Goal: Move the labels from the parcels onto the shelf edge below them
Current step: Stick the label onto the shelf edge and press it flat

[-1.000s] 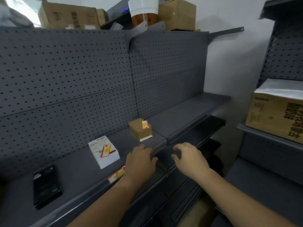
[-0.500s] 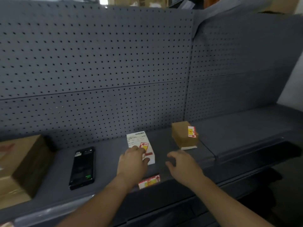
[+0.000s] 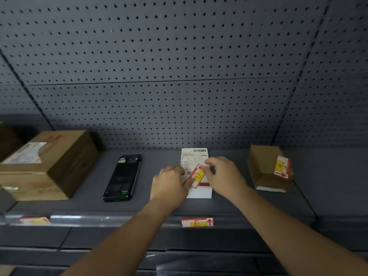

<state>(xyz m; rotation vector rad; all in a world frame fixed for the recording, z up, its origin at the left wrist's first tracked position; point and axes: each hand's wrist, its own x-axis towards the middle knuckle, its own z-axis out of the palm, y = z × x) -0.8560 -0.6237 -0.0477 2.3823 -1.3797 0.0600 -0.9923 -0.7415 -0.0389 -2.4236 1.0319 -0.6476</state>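
Labels are thin, floppy stickers; the red-and-yellow label lies mid-frame on the white parcel; my left hand pinches its lower corner, I judge; right hand hovers loosely curled, empty; I'd peel from that corner.

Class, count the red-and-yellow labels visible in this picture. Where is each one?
4: two on the shelf edge, at far left and centre; one on the white parcel; one on the small brown box. Others may be hidden.

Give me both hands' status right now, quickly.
Left hand: on the white parcel, fingertips at the red-yellow label; grip cannot be told.
Right hand: fingers curled at the label's upper edge; grip cannot be told.
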